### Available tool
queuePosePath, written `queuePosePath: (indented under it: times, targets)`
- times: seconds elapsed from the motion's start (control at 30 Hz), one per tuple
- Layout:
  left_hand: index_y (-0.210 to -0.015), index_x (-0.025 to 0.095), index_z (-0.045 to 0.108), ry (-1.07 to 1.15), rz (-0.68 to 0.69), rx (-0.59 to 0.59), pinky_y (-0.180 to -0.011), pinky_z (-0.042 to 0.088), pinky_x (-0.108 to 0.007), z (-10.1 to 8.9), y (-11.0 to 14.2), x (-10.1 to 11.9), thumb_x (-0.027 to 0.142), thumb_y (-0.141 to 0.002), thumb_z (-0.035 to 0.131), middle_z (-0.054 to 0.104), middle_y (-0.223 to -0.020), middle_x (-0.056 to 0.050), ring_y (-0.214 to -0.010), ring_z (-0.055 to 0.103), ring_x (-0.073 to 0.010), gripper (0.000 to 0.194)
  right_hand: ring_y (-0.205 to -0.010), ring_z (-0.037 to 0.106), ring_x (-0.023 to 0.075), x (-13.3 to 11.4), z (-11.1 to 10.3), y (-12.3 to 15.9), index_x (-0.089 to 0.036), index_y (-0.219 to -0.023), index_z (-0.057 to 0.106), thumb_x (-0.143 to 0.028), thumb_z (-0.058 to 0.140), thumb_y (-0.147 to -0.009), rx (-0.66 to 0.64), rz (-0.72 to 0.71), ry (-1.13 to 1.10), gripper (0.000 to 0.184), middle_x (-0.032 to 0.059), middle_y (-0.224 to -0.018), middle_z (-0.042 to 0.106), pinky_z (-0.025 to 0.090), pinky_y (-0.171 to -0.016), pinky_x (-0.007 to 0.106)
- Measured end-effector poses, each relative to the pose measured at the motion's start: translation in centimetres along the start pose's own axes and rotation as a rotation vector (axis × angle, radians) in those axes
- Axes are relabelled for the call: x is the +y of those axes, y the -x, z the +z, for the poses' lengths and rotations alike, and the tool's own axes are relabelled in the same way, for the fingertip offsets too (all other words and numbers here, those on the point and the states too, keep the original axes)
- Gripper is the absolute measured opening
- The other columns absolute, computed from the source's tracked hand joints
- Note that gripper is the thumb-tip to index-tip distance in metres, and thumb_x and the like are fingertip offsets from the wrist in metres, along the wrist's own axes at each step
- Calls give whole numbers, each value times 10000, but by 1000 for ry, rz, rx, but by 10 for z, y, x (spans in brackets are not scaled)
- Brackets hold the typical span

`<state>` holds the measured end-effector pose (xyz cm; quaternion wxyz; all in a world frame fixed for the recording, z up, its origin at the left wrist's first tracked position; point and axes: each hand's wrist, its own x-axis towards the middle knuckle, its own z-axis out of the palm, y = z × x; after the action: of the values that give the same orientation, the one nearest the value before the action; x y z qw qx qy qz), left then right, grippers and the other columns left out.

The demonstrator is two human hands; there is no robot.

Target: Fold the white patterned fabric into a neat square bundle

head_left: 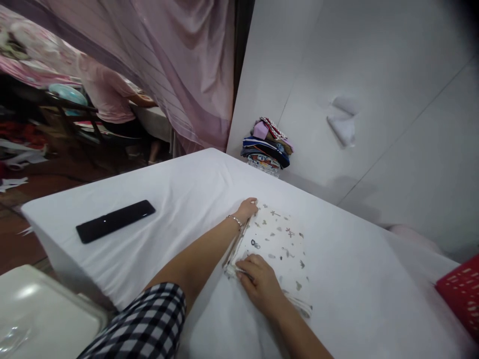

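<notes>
A folded white cloth [279, 239] with small leaf and dragonfly prints lies in several layers on the white-covered table. At its far left corner is my left hand [247, 209], a bracelet on the wrist and the fingers closed on the edge. My right hand [258, 279] pinches the near left corner between thumb and fingers. The fingertips of both hands are partly hidden by the cloth and by the hands themselves.
A black phone [116, 221] lies on the table's left part. Folded fabrics [266, 144] are stacked by the grey wall [374, 60]. A red perforated basket [462, 294] stands right, a pale plastic lid [45, 309] lower left. Beyond the pink curtain [187, 65] sits a person [108, 89].
</notes>
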<state>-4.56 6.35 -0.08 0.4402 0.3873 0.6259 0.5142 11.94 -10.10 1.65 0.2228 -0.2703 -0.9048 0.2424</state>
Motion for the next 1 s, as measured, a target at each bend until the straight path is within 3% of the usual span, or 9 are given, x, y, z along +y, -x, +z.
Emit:
queuePosePath:
  times: [0.13, 0.53, 0.7, 0.87, 1.0]
  targets:
    - [-1261, 145, 470, -72, 10, 5, -674, 464, -250, -1, -1, 6, 147, -650, 677, 671, -827, -50, -722, 610, -141, 645, -832, 522, 162, -1, 0, 0, -229, -986, 622, -172, 487, -858, -1, 3, -6, 195, 42, -879, 579, 424, -729, 285]
    - [-1102, 191, 584, -373, -3, 69, -865, 425, -327, 8, -10, 18, 139, -562, 727, 627, -1123, -93, -1025, 570, -251, 561, -846, 517, 159, -2, -1, -1, -233, -968, 621, -196, 468, -876, -14, 18, -16, 182, 38, -884, 571, 419, -741, 282]
    - [-1170, 187, 542, -310, -52, 52, -800, 465, -308, 10, -15, 22, 129, -614, 731, 657, -1026, -84, -950, 599, -220, 591, -848, 509, 164, -3, -1, -1, -229, -998, 619, -197, 473, -872, -25, 23, 17, 195, 42, -888, 569, 417, -739, 289]
    - [-1180, 154, 520, -171, -137, 1, -774, 510, -359, 4, -16, 24, 317, -848, 557, 603, -1085, -83, -908, 603, -172, 372, -863, 506, 168, -3, -1, 0, -226, -1042, 602, -185, 495, -858, -46, 19, 52, 217, 47, -915, 563, 416, -756, 298]
    - [-1291, 206, 452, -117, -192, -19, -711, 500, -272, 1, -22, 24, 175, -732, 664, 632, -1089, -70, -896, 626, -181, 598, -888, 502, 183, -5, -2, 0, -220, -1076, 581, -189, 503, -855, -58, 9, 82, 237, 57, -939, 557, 419, -778, 314]
